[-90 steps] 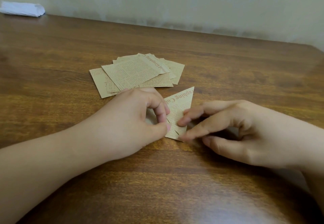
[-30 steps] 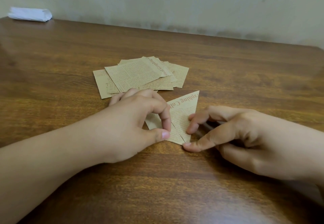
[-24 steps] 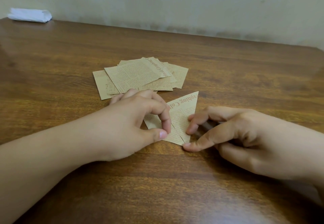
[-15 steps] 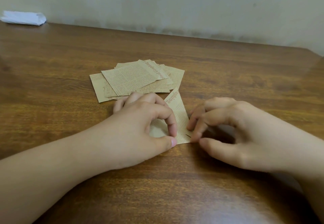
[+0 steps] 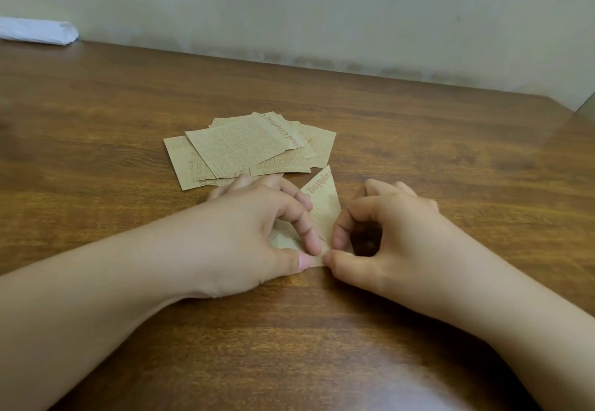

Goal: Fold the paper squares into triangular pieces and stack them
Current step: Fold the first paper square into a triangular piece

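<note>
Both grips held the folded triangle (image 5: 323, 208) narrowly: the left hand (image 5: 257, 233) pinched its near corner with curled thumb and forefinger. The right hand (image 5: 386, 233) pinched the same corner against the counter (image 5: 450, 153).

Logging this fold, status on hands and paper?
Left hand and right hand both pinch the folded triangle flat on the table. Unfolded squares piled just behind. Nothing in the way.

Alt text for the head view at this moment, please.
Both hands, left hand and right hand, pinch a folded triangular paper piece on a wooden table. A loose pile of unfolded paper squares lies just behind it; a white bundle sits far left.
</note>
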`<state>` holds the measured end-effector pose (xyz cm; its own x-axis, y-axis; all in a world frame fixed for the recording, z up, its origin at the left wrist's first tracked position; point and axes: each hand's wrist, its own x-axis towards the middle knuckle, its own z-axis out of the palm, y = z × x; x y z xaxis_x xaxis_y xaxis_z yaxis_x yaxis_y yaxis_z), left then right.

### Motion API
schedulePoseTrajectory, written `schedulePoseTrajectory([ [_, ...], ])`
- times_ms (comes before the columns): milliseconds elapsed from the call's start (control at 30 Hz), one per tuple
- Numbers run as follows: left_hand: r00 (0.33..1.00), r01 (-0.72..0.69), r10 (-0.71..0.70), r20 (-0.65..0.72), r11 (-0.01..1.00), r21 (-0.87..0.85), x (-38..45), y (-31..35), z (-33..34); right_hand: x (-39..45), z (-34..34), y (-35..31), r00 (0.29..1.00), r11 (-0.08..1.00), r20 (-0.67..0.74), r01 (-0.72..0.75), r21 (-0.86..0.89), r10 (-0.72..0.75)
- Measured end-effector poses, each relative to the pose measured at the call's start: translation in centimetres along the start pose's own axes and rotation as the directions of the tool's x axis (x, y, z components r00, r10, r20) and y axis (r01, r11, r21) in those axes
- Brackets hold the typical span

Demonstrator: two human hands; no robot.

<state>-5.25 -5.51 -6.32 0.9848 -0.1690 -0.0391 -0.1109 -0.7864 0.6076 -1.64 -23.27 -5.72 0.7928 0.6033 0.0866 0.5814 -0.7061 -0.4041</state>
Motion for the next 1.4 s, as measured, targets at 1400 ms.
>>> schedulePoseTrajectory([
  [1400, 0.998, 0.004, 0.0, -0.061, 0.998, 0.064, -0.1, -0.2, 0.9, -0.3, -1.0, 2.2, 0.975, 0.975, 0.04, 0.218, 0.039, -0.219],
])
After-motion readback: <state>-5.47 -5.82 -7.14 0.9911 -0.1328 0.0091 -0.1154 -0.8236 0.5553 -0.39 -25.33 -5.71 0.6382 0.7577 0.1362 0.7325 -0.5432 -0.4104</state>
